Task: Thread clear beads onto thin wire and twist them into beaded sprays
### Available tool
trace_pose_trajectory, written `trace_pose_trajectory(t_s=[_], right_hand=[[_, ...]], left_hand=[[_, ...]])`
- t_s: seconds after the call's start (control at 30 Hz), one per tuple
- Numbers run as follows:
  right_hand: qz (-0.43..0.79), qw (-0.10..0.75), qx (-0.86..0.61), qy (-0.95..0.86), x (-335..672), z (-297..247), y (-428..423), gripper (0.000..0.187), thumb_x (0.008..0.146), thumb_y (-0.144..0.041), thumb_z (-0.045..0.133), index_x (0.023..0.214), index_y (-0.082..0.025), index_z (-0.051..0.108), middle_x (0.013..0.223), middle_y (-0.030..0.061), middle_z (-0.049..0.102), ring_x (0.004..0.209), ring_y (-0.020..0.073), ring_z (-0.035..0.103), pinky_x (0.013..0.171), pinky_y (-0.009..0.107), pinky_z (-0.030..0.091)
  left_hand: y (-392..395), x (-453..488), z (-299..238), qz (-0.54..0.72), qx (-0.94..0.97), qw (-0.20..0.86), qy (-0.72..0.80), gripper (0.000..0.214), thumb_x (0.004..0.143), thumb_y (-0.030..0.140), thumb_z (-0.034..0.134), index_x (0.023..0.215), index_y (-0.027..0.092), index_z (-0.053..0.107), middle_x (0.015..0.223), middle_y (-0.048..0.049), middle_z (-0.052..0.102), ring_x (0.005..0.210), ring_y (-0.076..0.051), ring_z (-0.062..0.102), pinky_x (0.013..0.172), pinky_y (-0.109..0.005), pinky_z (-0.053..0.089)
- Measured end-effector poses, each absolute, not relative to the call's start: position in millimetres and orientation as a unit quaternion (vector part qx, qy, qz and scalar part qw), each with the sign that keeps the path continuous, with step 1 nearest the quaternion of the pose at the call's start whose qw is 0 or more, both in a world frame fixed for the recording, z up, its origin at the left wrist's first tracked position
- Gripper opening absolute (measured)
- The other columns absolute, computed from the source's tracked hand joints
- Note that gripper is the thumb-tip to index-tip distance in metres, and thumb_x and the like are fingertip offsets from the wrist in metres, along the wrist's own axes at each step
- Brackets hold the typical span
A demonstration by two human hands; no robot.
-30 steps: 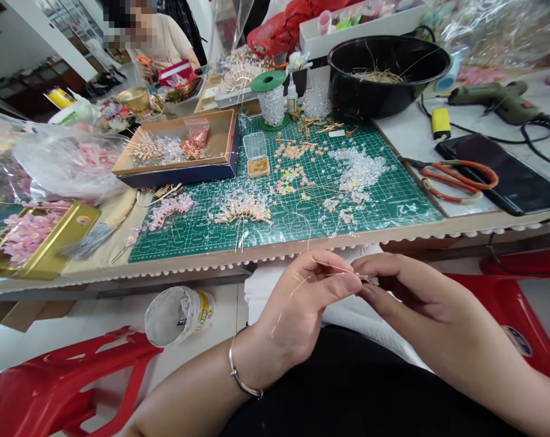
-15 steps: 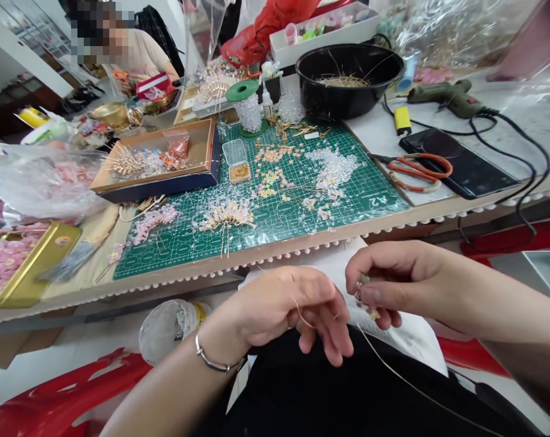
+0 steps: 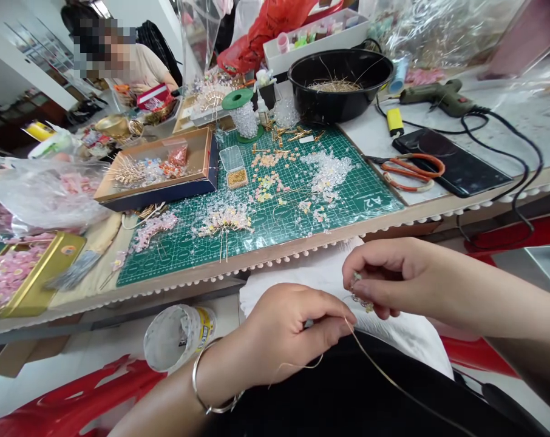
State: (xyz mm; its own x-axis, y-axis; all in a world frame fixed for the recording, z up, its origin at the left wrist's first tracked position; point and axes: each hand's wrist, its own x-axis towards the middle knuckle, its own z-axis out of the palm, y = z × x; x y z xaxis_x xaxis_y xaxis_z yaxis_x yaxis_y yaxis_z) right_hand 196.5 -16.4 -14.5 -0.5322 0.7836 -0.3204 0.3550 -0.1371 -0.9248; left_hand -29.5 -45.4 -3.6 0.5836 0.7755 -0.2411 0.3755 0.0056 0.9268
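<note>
My left hand (image 3: 288,331), with a silver bangle on the wrist, pinches a thin gold wire (image 3: 379,370) that trails down across my dark lap. My right hand (image 3: 388,273) pinches a small cluster of clear and pale beads (image 3: 360,298) on the same wire, just right of the left fingertips. Both hands hover over a white cloth (image 3: 320,279) on my lap, below the table's front edge.
A green cutting mat (image 3: 275,206) carries scattered beads and beaded flower pieces. Orange-handled scissors (image 3: 411,170), a phone, a glue gun (image 3: 439,97) and a black bowl (image 3: 339,79) sit to the right. Trays of beads lie left. Another person sits at the far left.
My hands moved apart from a close pinch; the left hand dropped lower and drew the wire taut, while the right hand stayed holding the bead cluster. The view shifted slightly.
</note>
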Motion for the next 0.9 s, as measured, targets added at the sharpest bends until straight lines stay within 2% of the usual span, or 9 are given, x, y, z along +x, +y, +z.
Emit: trace_pose_trajectory(t_s=[0.1, 0.17, 0.27, 0.37, 0.5, 0.63, 0.73, 0.9], right_hand=[[0.586, 0.161, -0.454, -0.652, 197, -12, -16, 0.014, 0.089, -0.026, 0.058, 0.079, -0.024, 0.068, 0.061, -0.0040, 0.065, 0.054, 0.0118, 0.062, 0.047, 0.020, 0.044], [0.575, 0.136, -0.453, -0.667, 197, -8, -15, 0.014, 0.088, -0.026, 0.059, 0.078, -0.024, 0.069, 0.060, -0.0043, 0.064, 0.054, 0.0116, 0.061, 0.048, 0.020, 0.044], [0.551, 0.088, -0.453, -0.696, 196, -3, -15, 0.013, 0.085, -0.023, 0.059, 0.077, -0.023, 0.070, 0.060, -0.0032, 0.064, 0.054, 0.0123, 0.059, 0.047, 0.021, 0.041], [0.514, 0.056, -0.448, -0.729, 198, -5, -15, 0.014, 0.085, -0.021, 0.058, 0.077, -0.023, 0.071, 0.062, -0.0024, 0.064, 0.056, 0.0127, 0.056, 0.047, 0.022, 0.037], [0.465, 0.032, -0.436, -0.770, 202, -11, -15, 0.016, 0.084, -0.024, 0.059, 0.071, -0.024, 0.067, 0.059, -0.0044, 0.058, 0.054, 0.0113, 0.047, 0.045, 0.022, 0.031], [0.413, 0.022, -0.440, -0.797, 199, -13, -16, 0.019, 0.083, -0.025, 0.058, 0.065, -0.023, 0.061, 0.054, -0.0056, 0.054, 0.051, 0.0108, 0.041, 0.043, 0.024, 0.025], [0.383, 0.029, -0.452, -0.805, 197, -14, -15, 0.019, 0.082, -0.024, 0.056, 0.063, -0.023, 0.058, 0.051, -0.0058, 0.051, 0.049, 0.0111, 0.038, 0.043, 0.025, 0.024], [0.362, 0.050, -0.470, -0.804, 196, -17, -12, 0.017, 0.083, -0.023, 0.056, 0.067, -0.025, 0.062, 0.054, -0.0056, 0.055, 0.050, 0.0117, 0.043, 0.045, 0.024, 0.028]], left_hand=[[-40, -35, -8, 0.151, 0.576, 0.685, 0.419, 0.024, 0.092, 0.039, 0.069, 0.098, 0.018, 0.078, 0.083, -0.0063, 0.076, 0.075, -0.016, 0.067, 0.071, -0.025, 0.049], [-33, -37, -11, 0.129, 0.480, 0.774, 0.391, 0.022, 0.088, 0.035, 0.074, 0.099, 0.016, 0.075, 0.082, -0.0066, 0.075, 0.072, -0.014, 0.067, 0.063, -0.022, 0.047], [-24, -34, -17, 0.095, 0.396, 0.850, 0.333, 0.023, 0.084, 0.031, 0.076, 0.097, 0.013, 0.071, 0.084, -0.0083, 0.074, 0.070, -0.013, 0.070, 0.047, -0.019, 0.033], [-20, -28, -19, 0.080, 0.348, 0.877, 0.322, 0.021, 0.082, 0.032, 0.074, 0.090, 0.013, 0.067, 0.077, -0.0063, 0.072, 0.065, -0.013, 0.071, 0.041, -0.020, 0.025], [-16, -23, -11, 0.036, 0.382, 0.845, 0.374, 0.017, 0.083, 0.031, 0.071, 0.084, 0.015, 0.063, 0.061, 0.0017, 0.059, 0.050, -0.009, 0.062, 0.041, -0.021, 0.018], [-14, -20, -1, 0.010, 0.470, 0.775, 0.423, 0.030, 0.082, 0.044, 0.073, 0.082, 0.016, 0.061, 0.060, 0.0062, 0.048, 0.046, -0.005, 0.039, 0.047, -0.023, 0.024], [-13, -19, 0, 0.011, 0.512, 0.737, 0.441, 0.033, 0.085, 0.050, 0.069, 0.085, 0.017, 0.062, 0.061, 0.0057, 0.047, 0.051, -0.008, 0.040, 0.050, -0.023, 0.029], [-9, -26, 3, -0.002, 0.626, 0.598, 0.500, 0.020, 0.089, 0.039, 0.063, 0.087, 0.020, 0.067, 0.071, 0.0026, 0.058, 0.060, -0.012, 0.050, 0.055, -0.025, 0.035]])
